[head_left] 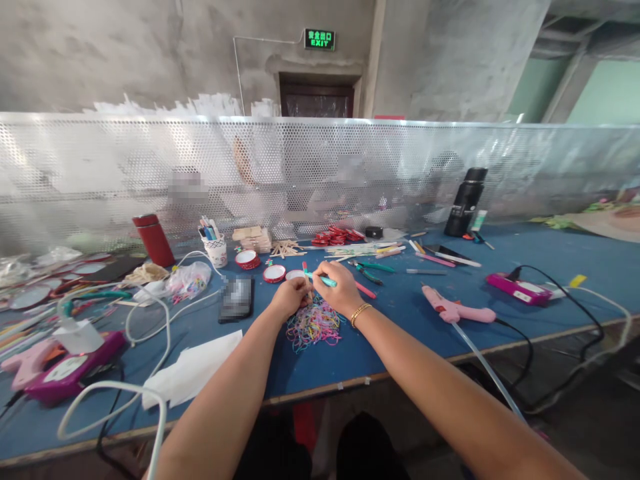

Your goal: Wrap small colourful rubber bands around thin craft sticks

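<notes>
Two hands (291,297) (339,287), turquoise tool (329,281), colourful strands (313,328)

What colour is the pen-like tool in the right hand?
The pen-like tool in the right hand is turquoise, seen best in the head view.

Left hand (293,298) and right hand (337,285) are ungloved. Left forearm (227,387) and right forearm (435,370) are seen bare. Around right wrist (368,323), gold-coloured bracelet (360,311) is worn; chain-like links can be distinguished. Below, legs are covered by black or very dark clothing (367,447); details of fabric are lost in shadow.
</notes>
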Action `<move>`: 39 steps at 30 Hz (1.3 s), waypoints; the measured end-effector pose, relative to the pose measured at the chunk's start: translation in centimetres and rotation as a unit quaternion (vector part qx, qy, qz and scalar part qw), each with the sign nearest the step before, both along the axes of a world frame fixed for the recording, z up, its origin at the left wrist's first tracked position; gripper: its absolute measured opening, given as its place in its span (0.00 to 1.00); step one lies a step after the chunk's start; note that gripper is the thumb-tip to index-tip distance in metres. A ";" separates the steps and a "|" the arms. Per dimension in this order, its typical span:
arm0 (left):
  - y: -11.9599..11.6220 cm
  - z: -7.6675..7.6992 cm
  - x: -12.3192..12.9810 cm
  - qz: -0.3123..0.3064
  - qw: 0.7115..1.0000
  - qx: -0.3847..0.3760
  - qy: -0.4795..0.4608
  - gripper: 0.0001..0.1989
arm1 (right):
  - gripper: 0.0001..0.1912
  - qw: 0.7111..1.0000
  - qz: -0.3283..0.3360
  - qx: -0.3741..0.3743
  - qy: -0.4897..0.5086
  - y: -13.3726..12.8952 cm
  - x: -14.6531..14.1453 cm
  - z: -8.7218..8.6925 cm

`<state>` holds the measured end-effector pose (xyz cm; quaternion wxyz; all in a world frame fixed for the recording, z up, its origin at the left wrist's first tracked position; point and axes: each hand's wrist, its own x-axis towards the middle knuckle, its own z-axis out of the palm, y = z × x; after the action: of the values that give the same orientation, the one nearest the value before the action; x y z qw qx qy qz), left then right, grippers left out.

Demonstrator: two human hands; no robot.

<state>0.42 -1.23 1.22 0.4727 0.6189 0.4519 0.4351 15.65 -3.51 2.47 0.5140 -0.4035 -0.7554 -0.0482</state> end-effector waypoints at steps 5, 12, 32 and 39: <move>0.1 0.0 0.0 -0.011 1.000 -0.008 0.000 0.11 | 0.08 1.000 -0.003 0.001 -0.001 0.0 -0.1 0.0; 0.1 0.0 -0.1 -0.009 1.000 -0.017 0.003 0.09 | 0.08 0.999 -0.042 0.014 0.011 0.1 0.2 0.1; 0.3 -0.1 -0.2 -0.018 1.000 -0.015 0.003 0.10 | 0.07 0.999 -0.033 0.013 0.015 0.2 0.2 0.0; 0.0 0.5 -0.1 -0.011 0.999 -0.037 0.002 0.06 | 0.10 0.986 0.043 -0.058 0.147 0.9 0.3 -0.6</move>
<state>0.33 -1.25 1.71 0.4991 0.6066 0.4620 0.4116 15.91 -2.64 1.90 0.5967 -0.4030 -0.6896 0.0777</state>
